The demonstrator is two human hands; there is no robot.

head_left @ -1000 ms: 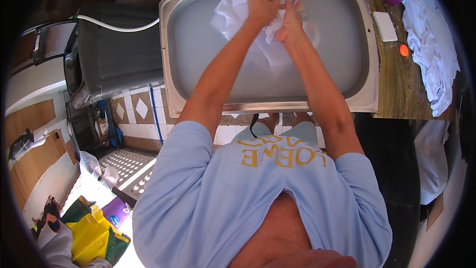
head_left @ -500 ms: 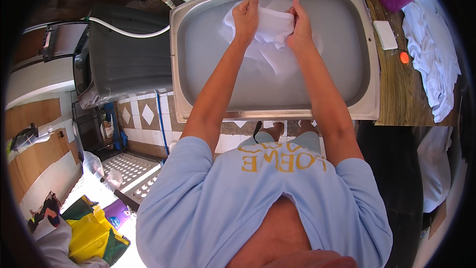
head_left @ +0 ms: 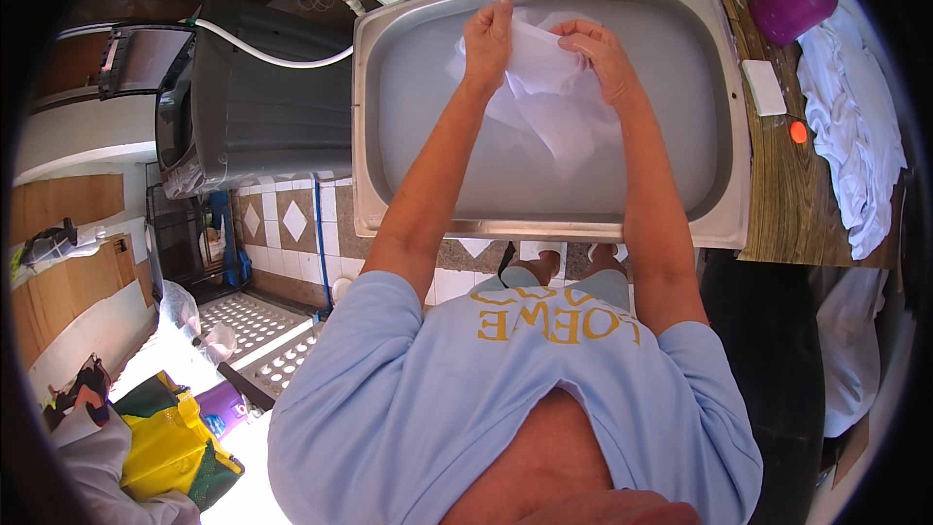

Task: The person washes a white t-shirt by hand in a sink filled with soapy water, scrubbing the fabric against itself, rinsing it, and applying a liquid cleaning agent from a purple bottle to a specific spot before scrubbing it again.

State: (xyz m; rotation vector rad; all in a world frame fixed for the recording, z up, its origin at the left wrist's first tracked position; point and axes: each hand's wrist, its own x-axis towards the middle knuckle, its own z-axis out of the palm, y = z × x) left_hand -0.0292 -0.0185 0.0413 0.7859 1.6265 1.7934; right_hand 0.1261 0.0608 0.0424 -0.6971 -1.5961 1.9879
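A wet white cloth garment (head_left: 546, 73) hangs from my left hand into the cloudy water of a steel sink basin (head_left: 731, 180). Its lower folds spread below the surface. My left hand (head_left: 488, 44) is closed on the cloth's upper left edge, thumb pointing up. To its right, my right hand (head_left: 604, 60) reaches over the cloth with fingers parted and bent toward the left, touching or nearly touching its upper edge. The right thumb is mostly hidden.
Right of the basin, a wooden counter (head_left: 768, 224) holds a purple container (head_left: 795, 0), a white block (head_left: 764, 87), an orange round piece (head_left: 798, 132) and bunched white clothes (head_left: 855, 136). A dark grey appliance (head_left: 272, 97) with a white hose (head_left: 262, 59) stands at left.
My right hand has shifted from an upright grip at the cloth's right edge to fingers reaching left over it. The left hand keeps its hold. The whole view has shifted slightly.
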